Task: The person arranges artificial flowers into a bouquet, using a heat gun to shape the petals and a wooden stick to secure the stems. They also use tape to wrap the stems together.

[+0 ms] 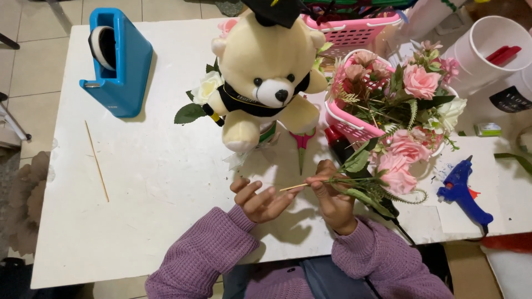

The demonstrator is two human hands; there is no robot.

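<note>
Your right hand [332, 194] pinches the artificial flower sprig [363, 185] against a thin wooden skewer [292, 187], low over the white table [155, 166]. Left hand [260, 200] spread, fingertips at the skewer's end. Keep stem and stick parallel; pinch firmly.

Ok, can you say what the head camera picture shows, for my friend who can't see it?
A person's right hand holds a leafy green stem with a thin wooden stick at its end, which the left hand touches. Behind them on the white table stand a cream teddy bear and pink flowers.
</note>
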